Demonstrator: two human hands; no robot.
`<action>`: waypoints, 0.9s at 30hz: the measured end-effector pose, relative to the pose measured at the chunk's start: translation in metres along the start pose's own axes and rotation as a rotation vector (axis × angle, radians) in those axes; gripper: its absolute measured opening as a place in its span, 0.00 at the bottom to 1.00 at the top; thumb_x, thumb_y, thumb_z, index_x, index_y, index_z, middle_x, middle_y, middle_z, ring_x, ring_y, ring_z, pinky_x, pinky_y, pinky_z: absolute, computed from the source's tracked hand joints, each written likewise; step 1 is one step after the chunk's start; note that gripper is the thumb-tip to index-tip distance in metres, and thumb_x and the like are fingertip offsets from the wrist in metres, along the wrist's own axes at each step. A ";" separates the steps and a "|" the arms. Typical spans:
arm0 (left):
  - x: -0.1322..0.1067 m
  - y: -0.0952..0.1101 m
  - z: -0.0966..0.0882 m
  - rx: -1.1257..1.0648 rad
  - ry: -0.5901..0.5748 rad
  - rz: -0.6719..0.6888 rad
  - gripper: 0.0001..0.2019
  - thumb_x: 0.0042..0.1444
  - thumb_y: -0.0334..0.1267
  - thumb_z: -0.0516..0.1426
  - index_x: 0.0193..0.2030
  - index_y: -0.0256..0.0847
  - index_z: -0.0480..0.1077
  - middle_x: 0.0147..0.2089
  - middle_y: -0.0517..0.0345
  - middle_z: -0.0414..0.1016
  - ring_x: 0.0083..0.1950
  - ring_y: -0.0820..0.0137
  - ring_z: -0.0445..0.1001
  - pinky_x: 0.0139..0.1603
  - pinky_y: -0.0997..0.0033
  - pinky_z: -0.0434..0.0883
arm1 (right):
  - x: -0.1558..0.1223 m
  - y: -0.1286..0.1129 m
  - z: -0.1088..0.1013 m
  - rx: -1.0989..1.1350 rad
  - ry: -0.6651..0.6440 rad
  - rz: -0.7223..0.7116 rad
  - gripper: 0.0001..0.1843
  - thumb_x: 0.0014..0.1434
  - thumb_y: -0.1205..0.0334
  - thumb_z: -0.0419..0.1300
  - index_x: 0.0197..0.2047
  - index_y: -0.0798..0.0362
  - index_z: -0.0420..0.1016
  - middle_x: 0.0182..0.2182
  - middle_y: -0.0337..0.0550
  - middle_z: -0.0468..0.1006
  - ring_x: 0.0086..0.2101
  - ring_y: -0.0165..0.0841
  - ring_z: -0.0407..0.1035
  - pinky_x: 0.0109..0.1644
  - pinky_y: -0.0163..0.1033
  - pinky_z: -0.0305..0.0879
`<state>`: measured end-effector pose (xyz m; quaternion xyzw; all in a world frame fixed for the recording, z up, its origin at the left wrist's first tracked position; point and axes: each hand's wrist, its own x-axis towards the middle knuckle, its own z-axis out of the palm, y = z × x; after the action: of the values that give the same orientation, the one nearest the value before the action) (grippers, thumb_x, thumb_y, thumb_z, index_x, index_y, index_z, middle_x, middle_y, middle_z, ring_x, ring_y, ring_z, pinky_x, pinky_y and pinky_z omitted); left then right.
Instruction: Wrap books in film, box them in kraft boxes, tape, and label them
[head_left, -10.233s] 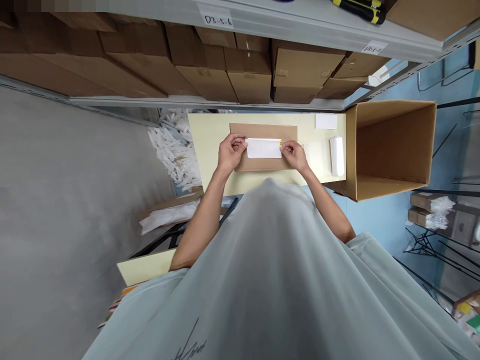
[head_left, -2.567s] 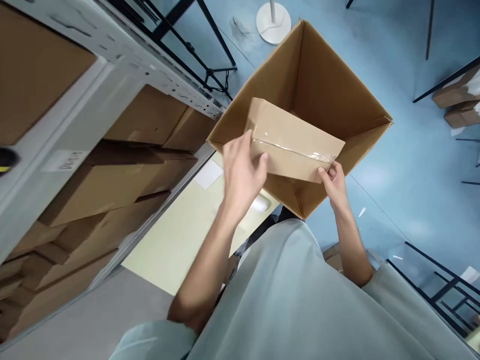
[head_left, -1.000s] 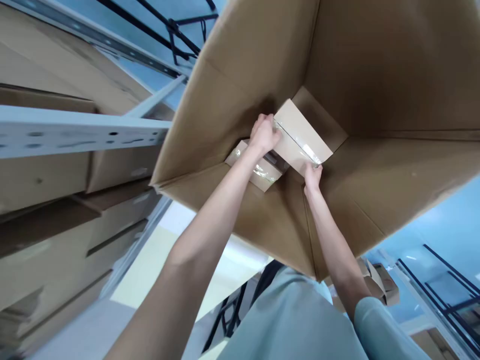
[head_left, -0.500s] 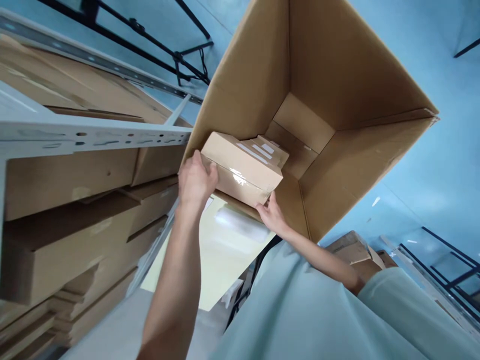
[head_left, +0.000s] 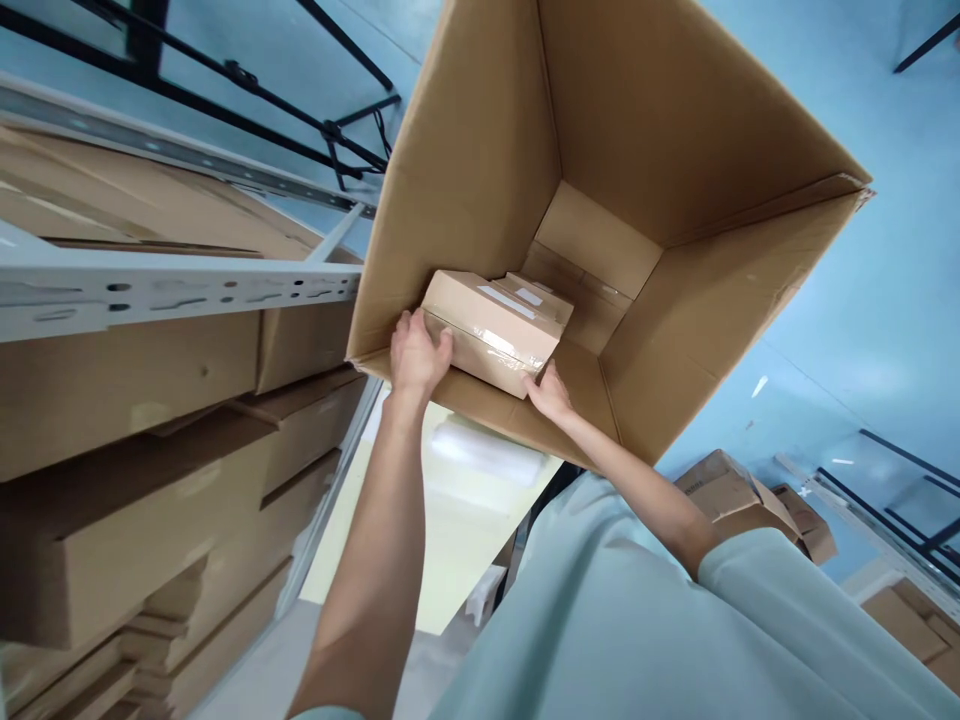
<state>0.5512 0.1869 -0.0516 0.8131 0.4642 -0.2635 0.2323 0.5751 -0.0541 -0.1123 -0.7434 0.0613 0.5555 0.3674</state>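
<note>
A small taped cardboard box (head_left: pixel 487 335) with white labels on top is inside a large open cardboard carton (head_left: pixel 690 330), near its lower left wall. My left hand (head_left: pixel 418 350) grips the small box at its left end, thumb along the near side. At the opposite end, my right hand (head_left: pixel 550 392) holds the near right corner with its fingers. Behind the held box, another small box (head_left: pixel 541 296) with a label is partly hidden. The undersides of both boxes cannot be seen.
On the left a metal shelf rack (head_left: pixel 180 285) carries several cardboard boxes (head_left: pixel 127 380). A pale yellow tabletop (head_left: pixel 442 530) lies below the carton. Black metal frames (head_left: pixel 247 80) stand at the upper left. More cardboard boxes (head_left: pixel 731 490) are on the right behind my arm.
Both hands have moved the small box deeper into the large carton, away from its near edge. The camera view has shifted slightly.
</note>
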 end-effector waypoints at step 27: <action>0.206 0.126 0.081 -0.225 -0.113 0.287 0.31 0.68 0.49 0.62 0.76 0.45 0.71 0.73 0.43 0.74 0.80 0.42 0.68 0.85 0.46 0.63 | 0.205 -0.006 -0.111 0.381 0.580 -0.047 0.25 0.69 0.52 0.62 0.63 0.57 0.78 0.57 0.54 0.87 0.61 0.42 0.80 0.68 0.49 0.76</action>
<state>0.7331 0.2080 -0.2285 0.8237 0.3561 -0.2195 0.3827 0.7416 -0.0532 -0.2760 -0.7896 0.2485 0.2913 0.4795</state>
